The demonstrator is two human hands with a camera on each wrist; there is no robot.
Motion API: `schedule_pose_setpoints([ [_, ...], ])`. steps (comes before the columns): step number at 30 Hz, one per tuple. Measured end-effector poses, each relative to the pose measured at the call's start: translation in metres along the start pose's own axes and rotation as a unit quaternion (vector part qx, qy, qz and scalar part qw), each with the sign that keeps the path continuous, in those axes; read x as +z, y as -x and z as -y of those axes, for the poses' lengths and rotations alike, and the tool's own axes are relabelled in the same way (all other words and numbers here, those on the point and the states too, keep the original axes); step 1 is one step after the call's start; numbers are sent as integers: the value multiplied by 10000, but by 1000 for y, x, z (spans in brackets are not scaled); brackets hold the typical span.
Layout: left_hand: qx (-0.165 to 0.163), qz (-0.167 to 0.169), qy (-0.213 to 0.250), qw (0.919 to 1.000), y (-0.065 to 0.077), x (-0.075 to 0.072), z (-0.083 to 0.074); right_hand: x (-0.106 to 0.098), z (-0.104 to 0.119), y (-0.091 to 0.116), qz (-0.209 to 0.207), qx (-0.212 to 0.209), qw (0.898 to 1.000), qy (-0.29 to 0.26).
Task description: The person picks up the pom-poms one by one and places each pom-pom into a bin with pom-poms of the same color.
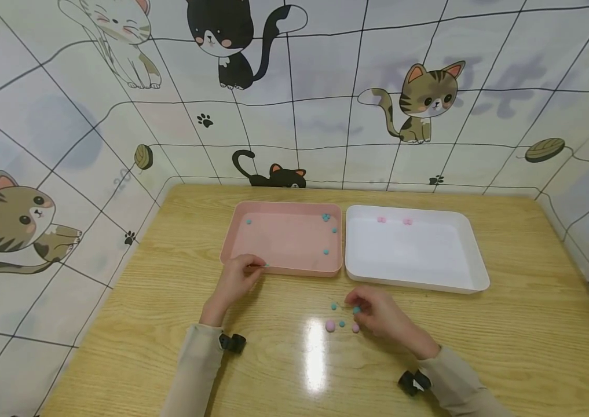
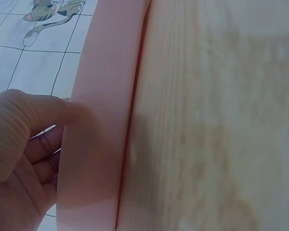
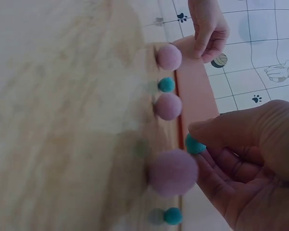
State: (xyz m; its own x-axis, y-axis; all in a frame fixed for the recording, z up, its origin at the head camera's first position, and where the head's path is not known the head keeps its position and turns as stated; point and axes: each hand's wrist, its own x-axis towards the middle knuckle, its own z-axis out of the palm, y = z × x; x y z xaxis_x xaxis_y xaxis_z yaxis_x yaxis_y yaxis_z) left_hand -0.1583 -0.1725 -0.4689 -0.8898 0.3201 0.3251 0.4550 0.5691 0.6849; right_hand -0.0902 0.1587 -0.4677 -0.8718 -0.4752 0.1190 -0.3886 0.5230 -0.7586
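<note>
At the near left edge of the pink tray (image 1: 284,270), my left hand (image 1: 237,281) pinches a small teal pom-pom (image 1: 267,265) at its fingertips, mostly hidden by them. The left wrist view shows my thumb right at the tray's rim, the fingers curled behind the wall. My right hand (image 1: 377,313), over the table in front of the trays, pinches another teal pom-pom (image 3: 195,144) between thumb and fingers. Around it lie teal pom-poms (image 1: 342,324) and larger pink pom-poms (image 1: 330,326), the biggest pink one (image 3: 173,172) close below its fingertips in the right wrist view.
Inside the pink tray sit several teal pom-poms, some grouped in a cluster (image 1: 326,217) at the back right corner. The white tray (image 1: 414,282) stands to its right, with two pink clusters (image 1: 381,220) along its back. A cat-patterned wall (image 1: 325,127) borders the wooden table (image 1: 132,347).
</note>
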Motion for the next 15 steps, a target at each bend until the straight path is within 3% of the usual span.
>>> schedule_pose_setpoints([
  [9, -82, -4, -22, 10000, -2, 0, 1, -10, 8, -8, -293, -559, 9974, -339],
  [15, -170, -6, 32, 9998, -4, -1, 1, -14, 12, -17, -715, -931, 9930, -124],
])
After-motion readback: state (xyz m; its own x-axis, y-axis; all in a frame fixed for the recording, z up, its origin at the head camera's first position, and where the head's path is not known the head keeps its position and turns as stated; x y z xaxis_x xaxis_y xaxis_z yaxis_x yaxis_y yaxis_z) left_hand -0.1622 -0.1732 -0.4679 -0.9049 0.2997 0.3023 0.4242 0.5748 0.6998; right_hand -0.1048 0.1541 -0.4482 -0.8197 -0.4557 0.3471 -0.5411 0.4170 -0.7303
